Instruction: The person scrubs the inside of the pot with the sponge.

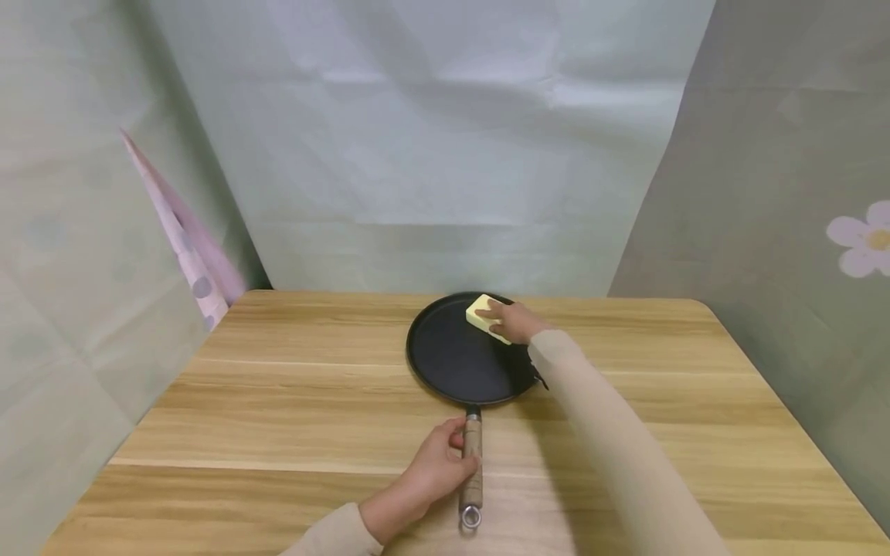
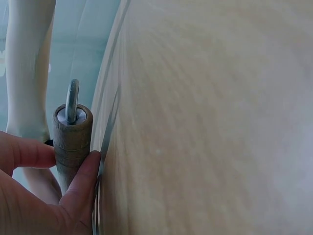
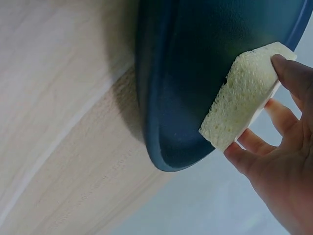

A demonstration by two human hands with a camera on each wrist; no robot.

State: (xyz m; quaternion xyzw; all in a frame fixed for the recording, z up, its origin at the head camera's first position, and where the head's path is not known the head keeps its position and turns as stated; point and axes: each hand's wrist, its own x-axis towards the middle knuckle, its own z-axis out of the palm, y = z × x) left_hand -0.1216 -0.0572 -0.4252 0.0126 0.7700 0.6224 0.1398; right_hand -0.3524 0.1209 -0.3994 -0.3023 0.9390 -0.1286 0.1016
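Note:
A round black flat pan lies on the wooden table, its wooden handle pointing toward me. My left hand holds that handle, thumb on one side and fingers on the other; in the left wrist view the handle ends in a metal ring. With my right hand I grip a pale yellow sponge against the far right part of the pan. The right wrist view shows the sponge pinched between thumb and fingers, on the dark pan surface.
The wooden table extends to both sides of the pan. Behind it hangs a pale cloth, with more cloth at left and right. A pink fold shows by the table's far left corner.

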